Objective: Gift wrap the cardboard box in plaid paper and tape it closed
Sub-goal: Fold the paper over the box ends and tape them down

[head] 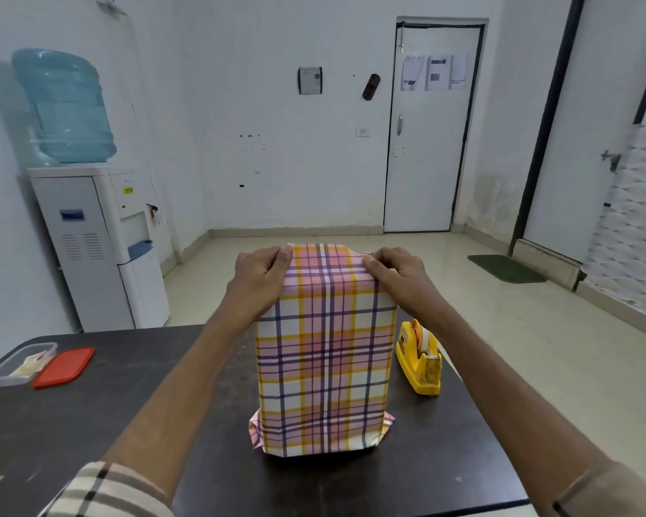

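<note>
The box [323,367] stands upright in the middle of the dark table, covered in pink, yellow and purple plaid paper. Loose paper ends stick out at its bottom corners. My left hand [260,276] grips the paper at the top left edge, fingers curled over it. At the top right edge my right hand [398,272] pinches the paper with thumb and fingertips. The far side of the top is hidden. A yellow tape dispenser [420,358] sits on the table just right of the box.
A clear plastic container [19,363] and its red lid [64,367] lie at the table's [127,423] left edge. A water cooler [101,236] stands by the left wall beyond the table. A white door [429,143] is at the back.
</note>
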